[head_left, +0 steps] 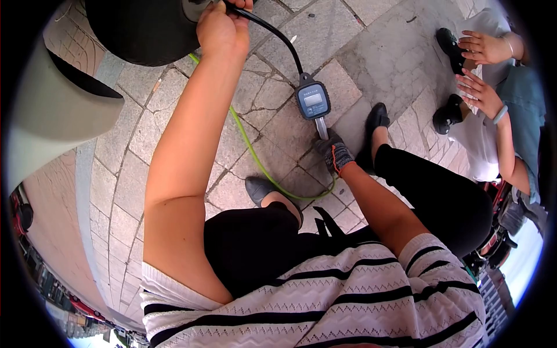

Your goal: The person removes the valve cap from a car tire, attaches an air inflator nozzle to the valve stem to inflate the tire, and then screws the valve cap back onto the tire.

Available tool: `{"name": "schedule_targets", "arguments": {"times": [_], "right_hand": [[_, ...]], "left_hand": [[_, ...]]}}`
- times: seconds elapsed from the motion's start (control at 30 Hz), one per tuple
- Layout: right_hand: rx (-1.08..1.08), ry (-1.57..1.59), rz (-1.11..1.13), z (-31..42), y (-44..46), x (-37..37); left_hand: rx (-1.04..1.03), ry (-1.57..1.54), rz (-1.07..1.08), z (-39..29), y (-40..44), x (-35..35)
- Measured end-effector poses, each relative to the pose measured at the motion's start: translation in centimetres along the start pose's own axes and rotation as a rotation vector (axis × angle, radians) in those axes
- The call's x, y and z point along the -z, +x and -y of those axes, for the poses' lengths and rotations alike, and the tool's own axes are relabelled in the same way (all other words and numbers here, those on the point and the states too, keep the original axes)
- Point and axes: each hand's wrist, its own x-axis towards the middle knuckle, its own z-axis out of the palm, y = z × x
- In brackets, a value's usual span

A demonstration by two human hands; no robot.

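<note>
My bare left hand [223, 29] is up at the wheel, fingers closed around the end of a black air hose [277, 32]. Its fingertips are partly cut off by the top of the view, so I cannot see whether the hose end sits on the valve. The black tyre [139, 35] is right beside that hand. From there the hose curves down to a digital tyre inflator gauge [313, 100] with a small grey screen. In a grey knitted glove, my right hand [333, 152] grips the gauge's metal handle [321, 127].
A yellow-green hose [246, 139] loops over the paving stones [122, 191] from near the tyre toward my right hand. Pale car bodywork [64, 116] stands at the left. Another person in a blue top [522, 98] crouches at the right, both hands raised.
</note>
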Motion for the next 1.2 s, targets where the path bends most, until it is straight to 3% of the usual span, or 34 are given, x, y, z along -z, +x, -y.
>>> {"name": "schedule_targets", "arguments": {"times": [0.13,0.87,1.2], "right_hand": [[-0.01,0.067,0.008,2.3,-1.1,0.3],[0.078,-0.287,-0.203,1.9,-0.3,-1.2],[0.079,-0.256,-0.169,2.2,0.3,-0.5]], "left_hand": [[-0.009,0.018,-0.053,0.2,-0.2,-0.2],[-0.019,0.057,-0.055,0.0,-0.4,-0.3],[-0.038,0.069,-0.062,-0.2,-1.7,-1.6]]}}
